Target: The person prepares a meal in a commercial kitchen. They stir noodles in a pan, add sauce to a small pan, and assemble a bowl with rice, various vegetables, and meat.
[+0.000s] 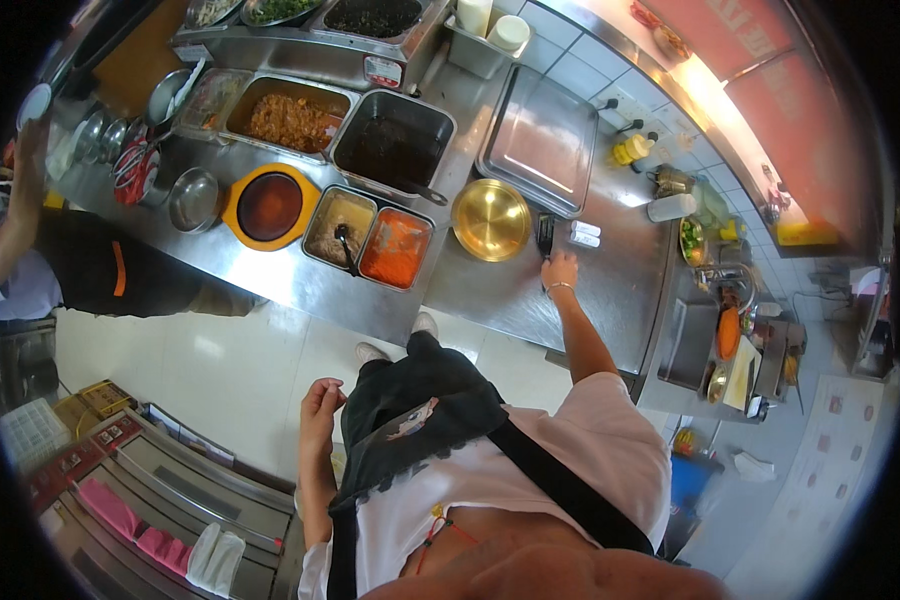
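My right hand (560,271) reaches over the steel counter (495,300) and has its fingers on a dark-handled utensil (545,234), whose exact kind I cannot tell. Beside the utensil lie two small white cylinders (585,234) bearing writing. A shiny gold-coloured metal bowl (491,220) stands just left of that hand. My left hand (322,397) hangs by my dark apron, away from the counter, its fingers loosely curled and nothing seen in it. Farther left on the counter are a container of orange-red food (396,249) and one of pale food with a black spoon (336,225).
A covered steel tray (544,139) lies behind the gold bowl. Steel pans hold brown food (289,116) and dark liquid (394,142). A co-worker's arm (19,195) is at far left. A sink (688,341) is at right. Behind me stands a steel appliance (172,510) with cloths.
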`<control>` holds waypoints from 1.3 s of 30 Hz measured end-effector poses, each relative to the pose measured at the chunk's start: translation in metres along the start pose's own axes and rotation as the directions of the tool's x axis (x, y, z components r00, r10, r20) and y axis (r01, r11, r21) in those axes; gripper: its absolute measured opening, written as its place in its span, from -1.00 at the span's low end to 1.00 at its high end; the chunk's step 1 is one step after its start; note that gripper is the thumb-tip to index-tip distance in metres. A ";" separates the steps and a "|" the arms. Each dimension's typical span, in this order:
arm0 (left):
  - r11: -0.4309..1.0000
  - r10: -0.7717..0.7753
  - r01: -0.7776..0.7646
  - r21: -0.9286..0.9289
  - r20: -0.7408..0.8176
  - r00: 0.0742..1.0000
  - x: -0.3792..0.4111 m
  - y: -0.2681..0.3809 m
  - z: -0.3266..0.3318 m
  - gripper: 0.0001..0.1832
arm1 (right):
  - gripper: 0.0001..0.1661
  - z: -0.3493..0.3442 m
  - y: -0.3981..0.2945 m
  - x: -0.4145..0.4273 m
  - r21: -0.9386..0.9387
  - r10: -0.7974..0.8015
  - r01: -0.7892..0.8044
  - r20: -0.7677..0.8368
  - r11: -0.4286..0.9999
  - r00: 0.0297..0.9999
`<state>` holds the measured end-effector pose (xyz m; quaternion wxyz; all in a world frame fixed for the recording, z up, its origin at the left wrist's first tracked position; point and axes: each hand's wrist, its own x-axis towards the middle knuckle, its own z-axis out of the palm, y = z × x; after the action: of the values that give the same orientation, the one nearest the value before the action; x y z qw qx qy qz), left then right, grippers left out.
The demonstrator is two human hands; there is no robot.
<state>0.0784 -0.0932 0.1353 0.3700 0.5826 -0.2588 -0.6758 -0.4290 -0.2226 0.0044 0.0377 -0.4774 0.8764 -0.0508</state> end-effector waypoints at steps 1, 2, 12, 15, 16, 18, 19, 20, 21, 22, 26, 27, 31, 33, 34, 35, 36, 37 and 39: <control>1.000 0.009 -0.009 0.001 -0.003 1.000 0.000 -0.001 0.005 -0.84 | -0.61 -0.001 -0.010 0.006 0.075 0.001 0.001 -0.021 0.997 1.000; 1.000 0.018 -0.018 0.000 -0.010 1.000 -0.001 -0.003 0.009 -0.84 | -0.62 0.000 -0.020 0.017 0.149 0.001 0.005 -0.040 0.989 0.999; 0.998 0.056 -0.056 0.003 -0.074 0.996 -0.020 -0.018 0.044 -0.83 | -0.78 0.050 -0.029 0.062 0.650 -0.041 -0.288 0.442 0.703 0.896; 0.996 0.081 -0.079 -0.033 0.085 0.993 -0.008 -0.006 0.066 -0.78 | -0.82 0.050 0.030 0.079 0.550 -0.091 -0.078 0.273 0.831 0.958; 0.995 0.087 -0.081 -0.055 0.121 0.989 -0.005 -0.004 0.071 -0.77 | -0.83 0.036 0.027 0.073 0.667 -0.126 -0.129 0.320 0.733 0.939; 0.995 0.095 -0.092 -0.023 0.171 0.981 0.004 0.006 0.091 -0.73 | -0.85 -0.035 0.010 0.054 0.836 -0.247 -0.158 0.327 0.525 0.912; 0.995 0.095 -0.096 -0.004 0.204 0.974 0.009 0.016 0.106 -0.71 | -0.87 -0.068 -0.001 0.045 0.898 -0.316 -0.137 0.286 0.418 0.905; 0.991 0.129 -0.132 0.000 0.221 0.967 0.013 0.027 0.124 -0.66 | -0.87 -0.100 -0.016 0.040 0.892 -0.380 -0.117 0.301 0.437 0.875; 0.986 0.162 -0.168 0.005 0.241 0.957 0.017 0.040 0.143 -0.62 | -0.87 -0.132 -0.030 0.033 0.886 -0.438 -0.096 0.316 0.454 0.842; 0.984 0.173 -0.158 -0.079 0.266 0.948 0.018 0.051 0.161 -0.60 | -0.86 -0.158 -0.044 0.026 0.879 -0.493 -0.073 0.331 0.472 0.805; 0.982 0.157 -0.096 -0.162 0.421 0.893 0.026 0.083 0.179 -0.57 | -0.83 -0.219 -0.111 0.004 0.872 -0.683 0.017 0.372 0.490 0.628; 0.989 0.133 -0.087 -0.118 0.473 0.871 0.030 0.090 0.174 -0.58 | -0.81 -0.229 -0.131 -0.003 0.872 -0.708 0.039 0.370 0.488 0.601; 0.966 0.083 -0.031 -0.255 0.194 0.977 0.023 0.123 0.141 -0.66 | -0.70 -0.261 -0.214 0.018 0.817 -0.808 0.222 0.413 0.532 0.420; 0.953 0.074 -0.064 -0.297 0.024 0.997 0.025 0.141 0.118 -0.68 | -0.64 -0.267 -0.281 0.051 0.800 -0.889 0.526 0.020 0.289 0.458; 0.960 0.103 -0.094 -0.262 0.020 0.994 0.030 0.144 0.099 -0.70 | -0.66 -0.279 -0.330 0.066 0.808 -0.865 0.495 0.035 0.319 0.501; 0.965 0.110 -0.098 -0.244 0.037 0.993 0.035 0.153 0.086 -0.70 | -0.67 -0.279 -0.374 0.094 0.776 -0.895 0.605 -0.127 0.178 0.427; 0.969 0.119 -0.105 -0.222 0.053 0.991 0.037 0.164 0.073 -0.70 | -0.67 -0.282 -0.421 0.116 0.730 -0.896 0.678 -0.236 0.091 0.375; 0.973 0.129 -0.112 -0.203 0.077 0.989 0.043 0.173 0.059 -0.69 | -0.65 -0.293 -0.466 0.131 0.556 -0.894 0.815 -0.267 0.163 0.361; 0.988 0.076 -0.063 -0.142 0.093 0.993 0.056 0.180 0.036 -0.68 | -0.61 -0.264 -0.554 0.189 0.401 -0.921 0.887 -0.205 0.229 0.331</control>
<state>0.0764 -0.2475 0.2494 0.4200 0.5122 -0.2492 -0.7066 -0.0997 -0.6666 0.3321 0.1420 -0.8731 0.3977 -0.2437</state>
